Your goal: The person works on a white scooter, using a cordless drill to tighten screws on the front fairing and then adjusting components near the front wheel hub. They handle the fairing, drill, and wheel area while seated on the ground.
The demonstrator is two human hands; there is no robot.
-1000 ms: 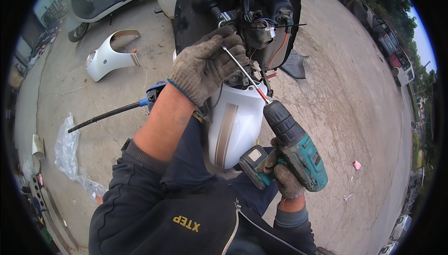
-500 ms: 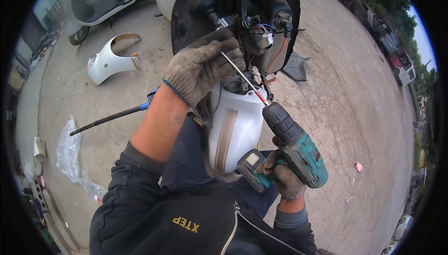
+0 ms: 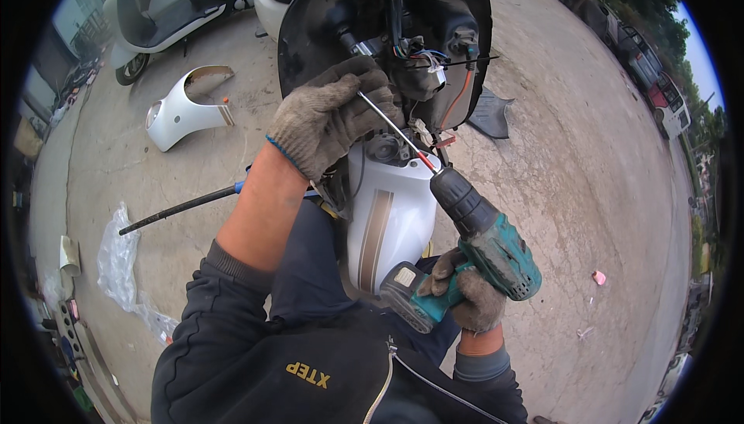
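Note:
My right hand [image 3: 470, 291], in a dirty knit glove, grips the handle of a teal and black cordless drill [image 3: 494, 248]. A long metal bit [image 3: 387, 116] with a red sleeve runs from its chuck up and left. My left hand [image 3: 333, 114], also gloved, has its fingers curled at the bit's tip; what they hold is hidden. Behind them stands the scooter's black inner front panel [image 3: 308, 36], with exposed wiring [image 3: 430, 60] and an orange cable [image 3: 459, 94]. Below it is a white front fender [image 3: 368, 230] with a tan stripe, between my legs.
A loose white body panel [image 3: 178, 118] lies on the concrete at left, near crumpled plastic sheeting [image 3: 118, 257] and a black rod [image 3: 174, 208]. A dark plastic piece [image 3: 494, 114] lies behind the panel. A white scooter [image 3: 143, 25] stands back left; vehicles [image 3: 651, 91] line the right edge.
The drill, bit and both my hands have shifted slightly left in the view, the drill's body also a little higher. My grip on the drill looks the same.

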